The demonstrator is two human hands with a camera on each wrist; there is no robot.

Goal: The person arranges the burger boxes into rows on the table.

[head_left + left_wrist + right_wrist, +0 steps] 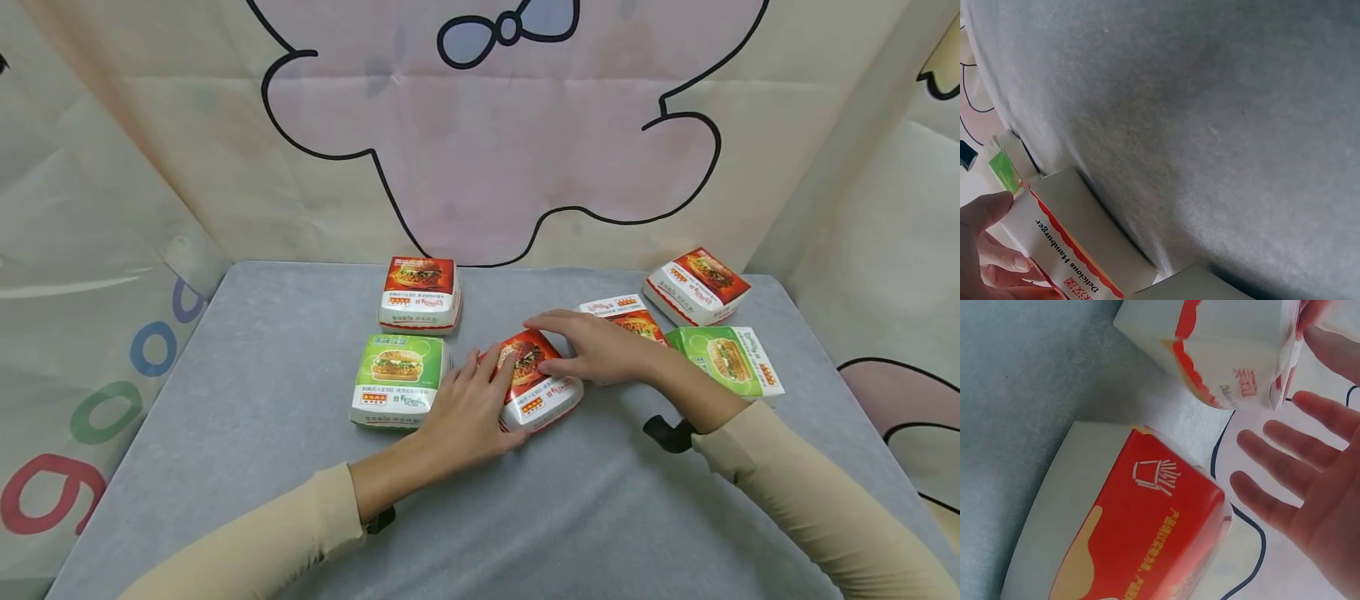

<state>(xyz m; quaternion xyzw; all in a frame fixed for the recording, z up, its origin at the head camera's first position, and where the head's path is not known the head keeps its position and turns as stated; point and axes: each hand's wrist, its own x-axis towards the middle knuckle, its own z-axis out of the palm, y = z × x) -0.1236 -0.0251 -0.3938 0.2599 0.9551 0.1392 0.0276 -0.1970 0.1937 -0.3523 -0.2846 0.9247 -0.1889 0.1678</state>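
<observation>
My left hand (pixel 465 412) grips a red-and-white hamburger box (pixel 543 400) near the middle of the table, its fingers over the top and the thumb at the near edge. The left wrist view shows my thumb and fingertips against this box (pixel 1066 250). My right hand (pixel 600 346) is by the far right corner of the same box, fingers spread and mostly straight in the right wrist view. Behind and partly under that hand lies another red-and-white box (pixel 618 307); a box with a red side (pixel 1154 494) is near those fingers in the right wrist view.
To the left, a red-and-white box (pixel 420 292) stands behind a green-and-white box (pixel 397 375). At the right are a tilted red-and-white box (pixel 697 287) and a green-and-white box (pixel 727 358). A grey cloth (pixel 247 400) covers the table; printed curtains (pixel 525 150) hang behind.
</observation>
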